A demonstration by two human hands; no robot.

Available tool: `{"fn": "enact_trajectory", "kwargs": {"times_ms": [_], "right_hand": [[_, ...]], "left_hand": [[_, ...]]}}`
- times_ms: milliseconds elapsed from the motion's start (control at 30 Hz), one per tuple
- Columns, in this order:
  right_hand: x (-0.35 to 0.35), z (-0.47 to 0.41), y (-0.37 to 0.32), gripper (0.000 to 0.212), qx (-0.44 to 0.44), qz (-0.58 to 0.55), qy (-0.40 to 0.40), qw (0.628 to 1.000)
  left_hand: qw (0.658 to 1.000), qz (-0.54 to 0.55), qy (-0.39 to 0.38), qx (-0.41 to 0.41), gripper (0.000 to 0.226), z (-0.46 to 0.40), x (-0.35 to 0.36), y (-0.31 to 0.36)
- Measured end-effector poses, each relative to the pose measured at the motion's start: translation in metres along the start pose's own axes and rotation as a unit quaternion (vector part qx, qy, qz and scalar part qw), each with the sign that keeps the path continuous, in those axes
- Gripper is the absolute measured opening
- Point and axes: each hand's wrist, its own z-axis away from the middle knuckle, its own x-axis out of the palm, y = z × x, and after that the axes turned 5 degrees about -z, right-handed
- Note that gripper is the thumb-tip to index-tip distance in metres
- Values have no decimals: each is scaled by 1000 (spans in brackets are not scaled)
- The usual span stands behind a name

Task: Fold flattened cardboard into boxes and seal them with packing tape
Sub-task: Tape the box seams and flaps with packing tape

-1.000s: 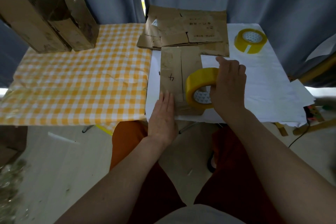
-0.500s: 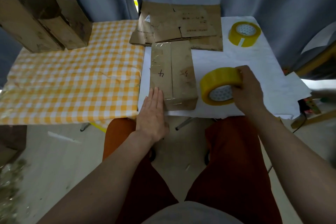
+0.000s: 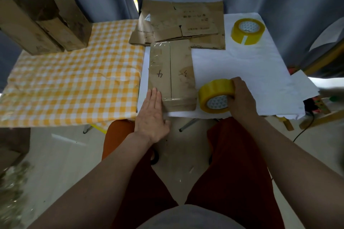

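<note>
A folded brown cardboard box lies on the white table, its two top flaps marked "4" and "3" and meeting at a centre seam. My left hand lies flat with straight fingers against the box's near left corner. My right hand grips a yellow roll of packing tape standing on edge just right of the box, near the table's front edge. Flattened cardboard sheets are stacked behind the box.
A second yellow tape roll sits at the back right of the white table. Two finished boxes stand at the back left on the yellow checked cloth. Grey curtains hang behind. My knees are under the front edge.
My right hand carried the tape roll off the box top to the right and set it beside the box. My left hand stayed at the near left corner.
</note>
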Motion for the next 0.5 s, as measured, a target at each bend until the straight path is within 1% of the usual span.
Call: {"fn": "enact_trajectory", "kwargs": {"times_ms": [67,133,167,200,233,300,333,400,433,500], "right_hand": [[2,0,2,33,-3,-10,-17,1000],[3,0,5,30,-2,-25,-34,999],[4,1,6,30,0,-31,-37,999],[4,2,8,32,2,-37,-39,999],[3,2,8,34,4,-44,-45,998],[4,4,9,40,6,-67,-71,995],[4,5,9,44,5,-83,-85,993],[3,7,11,50,-5,-113,-107,988],[1,8,12,52,-12,-125,-115,985],[-4,9,12,48,-23,-150,-125,980]], "left_hand": [[998,64,13,-24,82,-1,-7,6],[988,124,30,-82,77,-12,-19,16],[982,141,35,-119,81,-24,-27,22],[975,154,31,-157,90,-37,-35,29],[967,166,12,-194,102,-50,-42,36],[950,183,-55,-247,123,-73,-55,47],[945,181,-84,-259,128,-82,-59,50],[943,165,-117,-265,133,-96,-63,54],[943,163,-123,-263,135,-101,-64,53],[947,161,-118,-253,132,-107,-62,52]]}}
